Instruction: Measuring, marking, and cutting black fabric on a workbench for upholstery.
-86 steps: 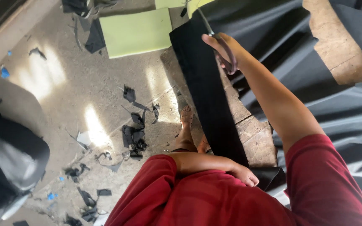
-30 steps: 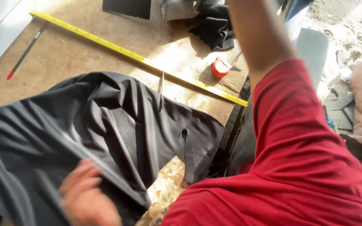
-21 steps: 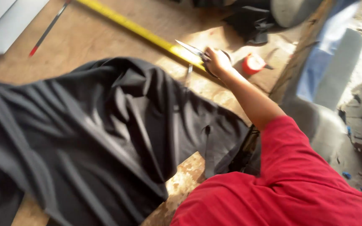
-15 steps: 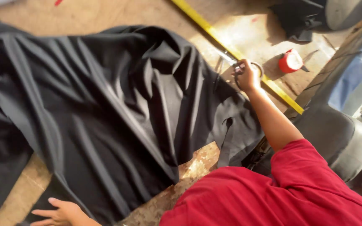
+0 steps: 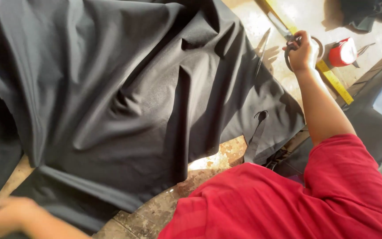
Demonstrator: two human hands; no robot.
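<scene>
Black cloth [image 5: 124, 97] lay rumpled over most of the wooden table [image 5: 208, 161], its near edge hanging toward the person in the red shirt [image 5: 288, 203]. The right hand [image 5: 303, 51] rested at the far right of the table, just past the cloth's edge, with its fingers curled through the dark loop handles of a pair of scissors [image 5: 288, 37]; the blades pointed away, lying along a yellow ruler [image 5: 328, 75] that ran slantwise across the bare wood. A small red tape reel [image 5: 342, 52] stood just beside that hand, apart from the cloth. The left hand [image 5: 5, 217] was at the lower left corner, blurred, at the cloth's near edge; whether its fingers pinched the fabric or only pressed on it could not be told. By the look of it, the step in hand was laying the cloth out with the scissors kept ready. A cut, judged from this, would have called for the folds to be smoothed flat and the blades brought to the cloth's edge.
</scene>
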